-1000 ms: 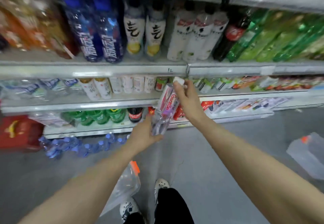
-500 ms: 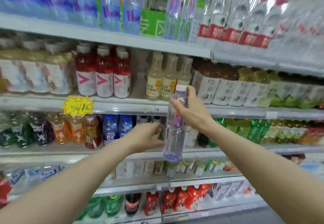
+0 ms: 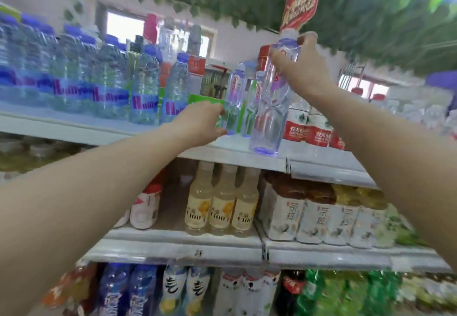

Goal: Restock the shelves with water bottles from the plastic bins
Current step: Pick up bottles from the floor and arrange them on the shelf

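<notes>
Clear bottle hung by its neck from the right hand, base clearing the shelf; left hand, fingers loose, steadied a shelved bottle, making room.

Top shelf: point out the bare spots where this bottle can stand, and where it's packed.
Bare room: the top shelf front strip beneath the held bottle, between the slim bottle that the left hand touches and the red-labelled packs. Right hand grips the held bottle's neck. Crowded: the blue-capped waters fill the left.
</notes>
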{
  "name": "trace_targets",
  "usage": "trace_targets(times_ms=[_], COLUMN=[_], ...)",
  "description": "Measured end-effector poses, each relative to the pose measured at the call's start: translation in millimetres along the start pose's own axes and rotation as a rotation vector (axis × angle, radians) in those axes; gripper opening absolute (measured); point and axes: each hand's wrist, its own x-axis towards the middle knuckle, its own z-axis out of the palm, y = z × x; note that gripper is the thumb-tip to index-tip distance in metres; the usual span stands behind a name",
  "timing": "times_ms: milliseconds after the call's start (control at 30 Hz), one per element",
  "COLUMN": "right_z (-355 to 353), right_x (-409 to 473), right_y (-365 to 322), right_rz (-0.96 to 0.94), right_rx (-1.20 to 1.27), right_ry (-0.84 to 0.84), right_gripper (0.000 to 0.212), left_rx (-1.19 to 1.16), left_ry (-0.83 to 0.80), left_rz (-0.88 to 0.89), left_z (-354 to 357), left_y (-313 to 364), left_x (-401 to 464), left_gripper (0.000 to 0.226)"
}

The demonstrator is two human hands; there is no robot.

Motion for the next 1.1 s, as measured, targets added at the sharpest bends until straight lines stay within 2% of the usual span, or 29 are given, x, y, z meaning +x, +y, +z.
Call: trace_targets(times_ms=[100, 367, 533, 733, 867, 1100], right_z=[16.3, 88.0, 114.0, 124.7, 122.9, 128.4], right_x=[31.2, 73.2, 94.9, 103.3, 107.6, 109.0], right_y=[18.9, 86.1, 109.5, 124.5, 126.9, 127.8], right_rz=[0.016, 0.083, 0.047, -0.041, -0.067, -0.005], right_rx=[-0.012, -0.035, 0.013, -0.008, -0.206, -0.100], right_ry=[0.035, -0.036, -0.023, -0.022, -0.095, -0.101], right_gripper=[0.070, 0.066, 0.066, 0.071, 0.076, 0.074], left_rx=[0.007, 0.048, 0.093, 0.020, -0.060, -0.209], left_ry=[-0.024, -0.134, -0.222, -0.368, -0.356, -0.279], left_rz=[-0.055, -0.208, -0.298, -0.399, -0.448, -0.513], left_z=[18.6, 79.7, 106.5, 117.2, 123.2, 141.8], left_y=[-4.7, -19.8, -25.3, -23.1, -23.9, -29.5], left_x=[29.5, 90.5, 125.4, 161.0, 179.6, 184.8], left_gripper=[0.052, 0.052, 0.057, 0.066, 0.071, 0.079])
